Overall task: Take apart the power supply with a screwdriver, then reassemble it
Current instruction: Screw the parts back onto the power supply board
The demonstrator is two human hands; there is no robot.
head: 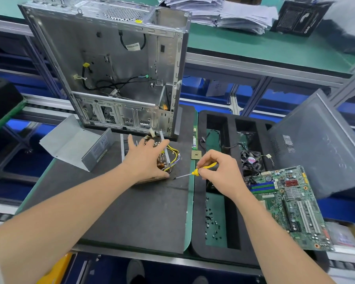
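Assembly bench, dark mat [131, 212]. The near half of the mat is bare down to its front edge. An open case [111, 68] stands at the back and a grey cover [70, 144] lies to the left. A foam tray [199, 232] abuts on the right, holding screws [212, 224] and a motherboard [291, 206].

Left hand [146, 158] is spread wide, palm down on the opened power supply [172, 154], which sits mid-mat just before the case. Right hand [219, 173] hovers over the mat–tray seam, pinching the screwdriver [195, 172] by its yellow handle. Its tip points left, close by the supply's near right corner.
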